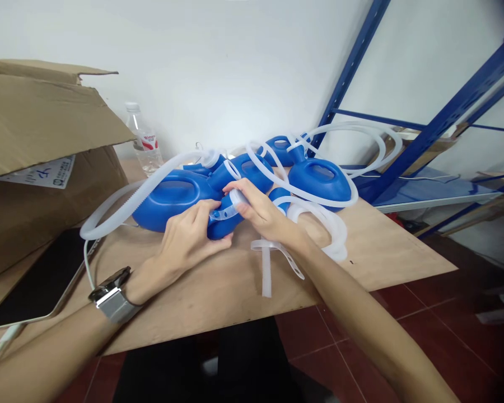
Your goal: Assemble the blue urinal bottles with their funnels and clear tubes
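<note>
My left hand point(189, 232) is closed around the neck of a blue plastic urinal bottle point(223, 228). A translucent strap with holes point(224, 214) runs along this neck. At its mouth, my right hand point(262, 210) grips a white cap point(236, 197) between thumb and fingers. How far the cap is seated cannot be made out. Beside my left hand lies another blue bottle point(172, 196) with a loop handle and a ribbed white hose point(145, 190). Below my right wrist, a loose translucent strap point(266, 271) lies near the coiled hose point(336, 232).
Further blue bottles point(319, 182) with hoses crowd the back of the wooden table point(210, 291). On the left are an open cardboard box point(54, 123), a tablet point(37, 280) with a cable and a water bottle point(145, 140). A blue metal shelf point(428, 193) stands at right.
</note>
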The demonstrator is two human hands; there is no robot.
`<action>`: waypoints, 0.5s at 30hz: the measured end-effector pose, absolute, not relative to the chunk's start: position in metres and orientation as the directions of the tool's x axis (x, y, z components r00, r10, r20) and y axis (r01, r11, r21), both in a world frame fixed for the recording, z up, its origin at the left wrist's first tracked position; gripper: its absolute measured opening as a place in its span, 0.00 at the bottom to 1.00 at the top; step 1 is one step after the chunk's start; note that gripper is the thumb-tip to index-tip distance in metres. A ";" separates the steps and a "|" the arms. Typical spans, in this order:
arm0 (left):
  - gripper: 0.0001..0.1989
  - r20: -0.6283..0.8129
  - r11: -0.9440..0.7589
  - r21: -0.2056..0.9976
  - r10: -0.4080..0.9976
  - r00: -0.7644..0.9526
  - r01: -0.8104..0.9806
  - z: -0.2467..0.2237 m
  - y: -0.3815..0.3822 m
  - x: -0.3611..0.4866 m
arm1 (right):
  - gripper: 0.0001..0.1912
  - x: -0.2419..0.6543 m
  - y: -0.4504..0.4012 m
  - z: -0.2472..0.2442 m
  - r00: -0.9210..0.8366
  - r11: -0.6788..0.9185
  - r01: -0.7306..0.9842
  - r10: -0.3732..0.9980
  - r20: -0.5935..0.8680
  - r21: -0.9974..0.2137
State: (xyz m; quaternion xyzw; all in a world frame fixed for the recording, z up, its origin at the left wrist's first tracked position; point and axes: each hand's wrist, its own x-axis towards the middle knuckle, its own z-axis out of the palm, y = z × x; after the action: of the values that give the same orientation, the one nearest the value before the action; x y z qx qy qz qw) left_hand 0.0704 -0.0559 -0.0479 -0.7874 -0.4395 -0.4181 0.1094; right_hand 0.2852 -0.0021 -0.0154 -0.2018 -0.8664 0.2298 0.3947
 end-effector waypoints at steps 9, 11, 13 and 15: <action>0.41 0.720 -0.587 0.272 0.650 0.244 0.762 -0.049 -0.053 0.067 | 0.27 0.297 0.005 -0.011 -0.457 0.738 0.133 0.638 0.619 -0.662; 0.39 0.743 -0.640 0.221 0.599 0.299 0.736 -0.046 -0.053 0.066 | 0.24 0.308 0.007 -0.002 -0.310 0.704 0.132 0.698 0.645 -0.698; 0.35 0.765 -0.700 0.152 0.530 0.366 0.698 -0.044 -0.053 0.064 | 0.19 0.324 0.004 0.010 -0.221 0.677 0.145 0.733 0.643 -0.722; 0.32 0.776 -0.720 0.160 0.515 0.365 0.675 -0.043 -0.053 0.063 | 0.15 0.343 -0.008 0.023 -0.260 0.667 0.202 0.743 0.617 -0.717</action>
State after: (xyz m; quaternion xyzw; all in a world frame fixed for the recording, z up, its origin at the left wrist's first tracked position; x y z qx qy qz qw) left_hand 0.0629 -0.0532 -0.0427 -0.8207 -0.3625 -0.4316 0.0932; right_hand 0.3431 -0.0076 0.0226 -0.3149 -0.7499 0.2597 0.5206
